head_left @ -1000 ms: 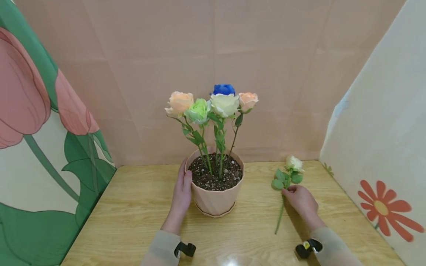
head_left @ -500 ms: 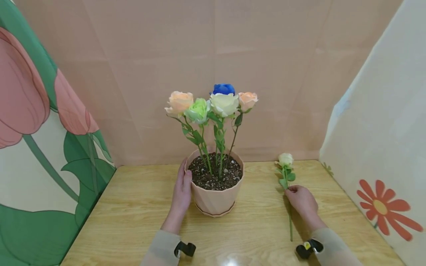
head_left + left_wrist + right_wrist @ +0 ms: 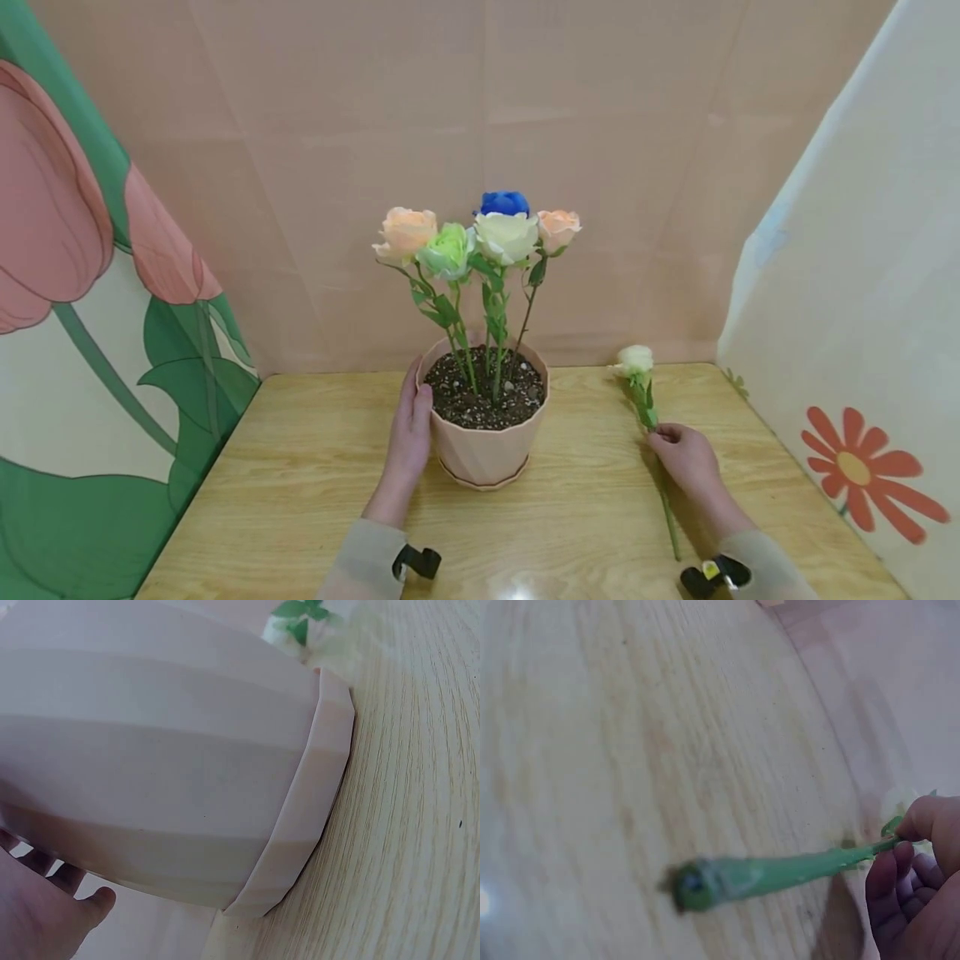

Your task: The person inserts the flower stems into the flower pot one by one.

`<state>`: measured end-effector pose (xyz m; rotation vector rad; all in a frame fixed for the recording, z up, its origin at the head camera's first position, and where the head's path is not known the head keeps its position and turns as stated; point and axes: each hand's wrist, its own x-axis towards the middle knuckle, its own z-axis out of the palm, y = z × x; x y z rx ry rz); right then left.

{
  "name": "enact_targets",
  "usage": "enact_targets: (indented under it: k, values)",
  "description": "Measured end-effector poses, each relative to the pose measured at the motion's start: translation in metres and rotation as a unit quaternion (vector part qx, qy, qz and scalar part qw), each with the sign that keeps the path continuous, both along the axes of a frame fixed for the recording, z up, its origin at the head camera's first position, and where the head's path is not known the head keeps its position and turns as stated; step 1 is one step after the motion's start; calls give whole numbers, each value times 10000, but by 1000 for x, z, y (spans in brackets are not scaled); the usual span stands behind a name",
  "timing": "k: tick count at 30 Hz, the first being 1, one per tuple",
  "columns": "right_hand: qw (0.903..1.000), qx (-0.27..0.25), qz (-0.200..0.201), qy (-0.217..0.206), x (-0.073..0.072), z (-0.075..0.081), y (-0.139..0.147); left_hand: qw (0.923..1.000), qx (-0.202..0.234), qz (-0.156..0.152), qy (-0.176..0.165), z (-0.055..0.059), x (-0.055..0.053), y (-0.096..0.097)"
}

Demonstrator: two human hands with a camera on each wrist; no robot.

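My right hand (image 3: 686, 458) pinches the stem of a white rose (image 3: 636, 360) between thumb and fingertips, just below its leaves. In the right wrist view the cut end of the green stem (image 3: 780, 877) points toward the camera. My left hand (image 3: 409, 425) rests with straight fingers against the left side of a pale pink flowerpot (image 3: 487, 454). Close up, the left wrist view shows the pot's faceted wall (image 3: 165, 765) and its saucer (image 3: 300, 810). Upright in the dark soil (image 3: 480, 412) stand several roses: peach, green, white and a blue one (image 3: 504, 202).
The pot stands on a wood-grain table (image 3: 322, 467). A pink cloth backdrop (image 3: 337, 167) rises behind it. On the left hangs a tulip-print panel (image 3: 75, 400), and on the right a white panel (image 3: 885, 333) with a red flower print.
The white rose has turned in my right hand: its head has swung left and its stem end to the right. That hand has shifted slightly right. My left hand and the pot stay put.
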<state>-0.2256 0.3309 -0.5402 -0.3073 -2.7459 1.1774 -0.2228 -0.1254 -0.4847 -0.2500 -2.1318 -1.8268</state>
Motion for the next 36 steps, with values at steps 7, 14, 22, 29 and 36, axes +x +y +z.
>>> enact_targets:
  k: [7,14,22,29,36]
  values:
    - [9991,-201,137,352,5,11,0,10000,37,-45,2,-1,-1,-1]
    - [9968,-416,286,625,13,33,-11,10000,27,-47,49,-1,-2,-1]
    - [9926,-472,339,1070,22,61,-30,10000,-4,-38,59,-2,-1,-1]
    - [9892,-626,437,1251,30,84,-47,10000,47,-72,36,-1,-1,-1]
    - [9851,-758,501,1463,37,105,-62,9999,75,-63,38,-1,-1,0]
